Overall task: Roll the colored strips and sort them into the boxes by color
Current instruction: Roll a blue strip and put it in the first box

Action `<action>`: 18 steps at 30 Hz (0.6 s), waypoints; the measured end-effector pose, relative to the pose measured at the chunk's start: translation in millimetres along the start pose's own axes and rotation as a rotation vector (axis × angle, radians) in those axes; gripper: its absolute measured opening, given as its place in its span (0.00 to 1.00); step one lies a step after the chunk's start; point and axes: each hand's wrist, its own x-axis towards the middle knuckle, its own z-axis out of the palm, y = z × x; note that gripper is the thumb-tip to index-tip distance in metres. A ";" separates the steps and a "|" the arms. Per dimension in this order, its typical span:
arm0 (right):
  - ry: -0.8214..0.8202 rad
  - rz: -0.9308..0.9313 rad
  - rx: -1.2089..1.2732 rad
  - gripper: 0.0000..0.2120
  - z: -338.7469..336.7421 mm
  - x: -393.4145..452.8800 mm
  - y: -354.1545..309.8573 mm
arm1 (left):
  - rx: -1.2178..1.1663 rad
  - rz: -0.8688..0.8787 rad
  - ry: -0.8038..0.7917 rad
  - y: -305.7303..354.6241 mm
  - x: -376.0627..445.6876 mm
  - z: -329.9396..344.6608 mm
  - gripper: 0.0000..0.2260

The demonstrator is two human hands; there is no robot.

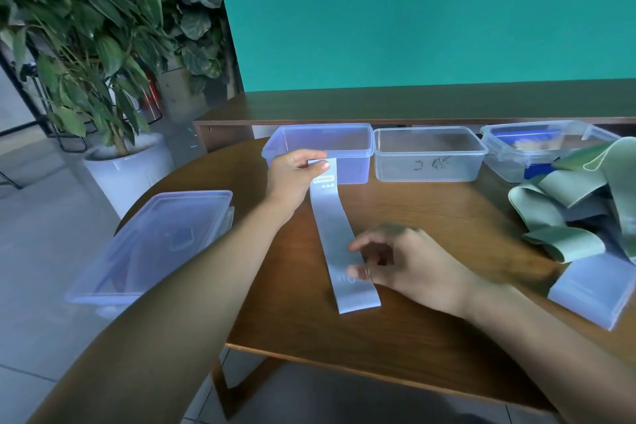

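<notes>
Lying lengthwise on the wooden desk, the pale blue strip runs from the far row of boxes toward the near edge. The left hand holds the strip's far end, thumb on top and fingers curled behind it, pinching it just in front of the blue-tinted box. The right hand is motion-blurred; its loosely curled fingers touch the strip near the near end, and whether they pinch it cannot be told. A clear box with dark handwriting stands beside the blue-tinted box, and a third box stands to its right, holding something blue. A heap of green and pale blue strips lies at the desk's right side. A lidded container sits at the desk's left edge, and a flat lid rests near the right forearm.
</notes>
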 end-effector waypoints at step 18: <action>0.020 -0.258 0.051 0.07 12.2 -31.4 4.2 | 0.281 0.051 0.124 -18.2 -8.2 4.1 0.05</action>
